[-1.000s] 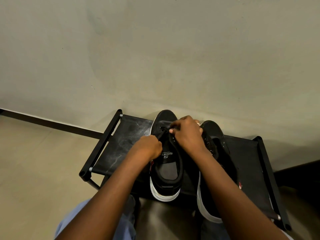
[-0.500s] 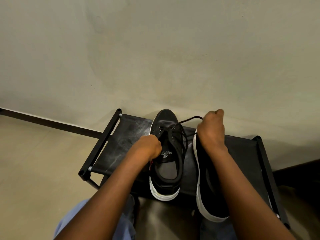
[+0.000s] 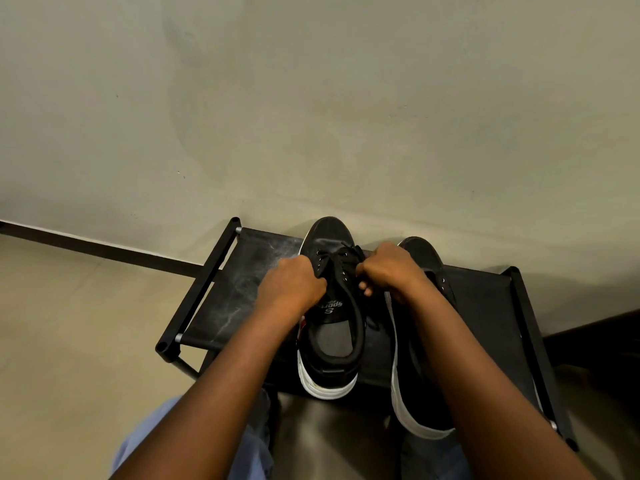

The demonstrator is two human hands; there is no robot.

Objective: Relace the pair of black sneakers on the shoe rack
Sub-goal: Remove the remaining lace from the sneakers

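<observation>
Two black sneakers with white soles stand side by side on the black shoe rack (image 3: 239,292), toes toward the wall. The left sneaker (image 3: 330,341) shows its tongue label and a black lace (image 3: 341,259) crossed through its front eyelets. My left hand (image 3: 294,285) grips the lace at the sneaker's left side. At the right side of the same eyelets my right hand (image 3: 389,271) pinches the lace. My right forearm hides much of the right sneaker (image 3: 415,252), which leans with its white sole edge showing.
The rack stands against a plain beige wall (image 3: 311,116) with a dark baseboard (image 3: 104,249). Beige floor (image 3: 69,341) lies to the left. My knees in light blue trousers (image 3: 156,441) are just below the rack's front edge.
My right hand, which had pulled the lace up and to the right, has come back down to the left sneaker's eyelets. My left hand has shifted slightly toward the toe.
</observation>
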